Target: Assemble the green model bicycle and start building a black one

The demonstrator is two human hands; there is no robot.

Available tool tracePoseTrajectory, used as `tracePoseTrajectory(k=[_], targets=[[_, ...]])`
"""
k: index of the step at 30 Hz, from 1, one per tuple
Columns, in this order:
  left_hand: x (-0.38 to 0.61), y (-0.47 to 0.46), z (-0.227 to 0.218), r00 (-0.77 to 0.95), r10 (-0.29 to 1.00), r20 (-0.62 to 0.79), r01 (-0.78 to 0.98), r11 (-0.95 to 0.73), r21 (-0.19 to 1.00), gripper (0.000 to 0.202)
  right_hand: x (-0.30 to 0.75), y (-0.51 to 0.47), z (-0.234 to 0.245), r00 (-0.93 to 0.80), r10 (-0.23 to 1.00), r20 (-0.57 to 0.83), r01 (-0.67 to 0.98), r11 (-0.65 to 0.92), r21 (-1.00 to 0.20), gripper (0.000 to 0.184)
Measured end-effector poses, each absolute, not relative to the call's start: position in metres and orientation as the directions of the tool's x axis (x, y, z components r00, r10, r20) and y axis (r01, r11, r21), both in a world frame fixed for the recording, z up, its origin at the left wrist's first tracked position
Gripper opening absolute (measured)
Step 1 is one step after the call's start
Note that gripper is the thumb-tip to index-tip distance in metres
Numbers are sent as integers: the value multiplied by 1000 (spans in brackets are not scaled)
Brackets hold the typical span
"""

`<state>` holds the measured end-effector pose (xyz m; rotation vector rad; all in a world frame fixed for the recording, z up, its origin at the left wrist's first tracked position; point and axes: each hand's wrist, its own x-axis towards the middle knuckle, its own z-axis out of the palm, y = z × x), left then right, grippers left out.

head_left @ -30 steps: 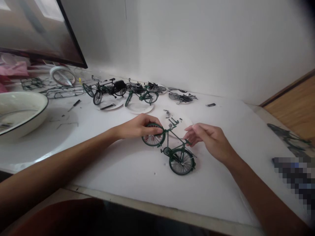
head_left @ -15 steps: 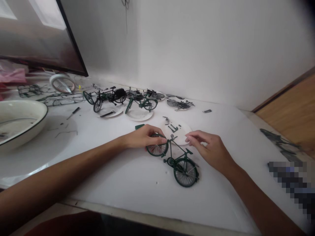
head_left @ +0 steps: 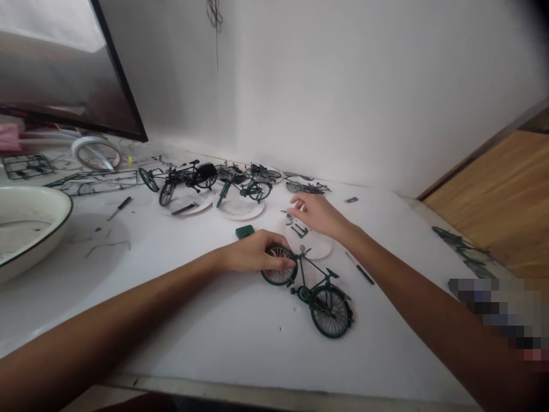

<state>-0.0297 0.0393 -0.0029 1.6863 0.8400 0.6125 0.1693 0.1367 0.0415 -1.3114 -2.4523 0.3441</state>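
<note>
A small green model bicycle [head_left: 315, 289] lies on the white table [head_left: 223, 326]. My left hand [head_left: 253, 254] pinches its front wheel, fingers closed on the rim. My right hand [head_left: 315, 213] reaches out over a white paper plate [head_left: 319, 247] that carries several small dark parts [head_left: 298, 229]; its fingers are spread and hold nothing. A thin dark rod [head_left: 359, 268] lies on the table just under my right forearm. A small green block [head_left: 245, 232] sits behind my left hand.
Two more model bicycles [head_left: 182, 178] [head_left: 242, 187] stand on paper plates near the wall, with loose parts [head_left: 306, 186] beside them. A white basin [head_left: 26, 220] sits at the left, a dark monitor [head_left: 64, 63] above it. A screwdriver [head_left: 119, 208] lies nearby. Wooden floor [head_left: 493, 189] lies beyond the right edge.
My right hand has left the bicycle's saddle area and moved forward to the plate of small parts, opening out. A thin rod now shows on the table. My left hand keeps hold of the front wheel.
</note>
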Motion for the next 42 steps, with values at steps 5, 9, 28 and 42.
tracePoseTrajectory(k=[5, 9, 28, 42], targets=[[-30, 40, -3, 626, 779, -29, 194, -120, 974, 30, 155, 147, 22, -511, 848, 137, 788, 526, -320, 22], [-30, 40, -4, 624, 781, -18, 183, -124, 975, 31, 159, 143, 17, -506, 841, 194, 766, 541, -348, 19], [-13, 15, 6, 565, 822, -72, 65, 43, 997, 28, 262, 45, 16, -494, 700, 516, 532, 713, -457, 24], [-9, 16, 10, 508, 855, -99, 144, 29, 989, 37, 250, 28, 27, -684, 591, 427, 381, 789, -482, 24]])
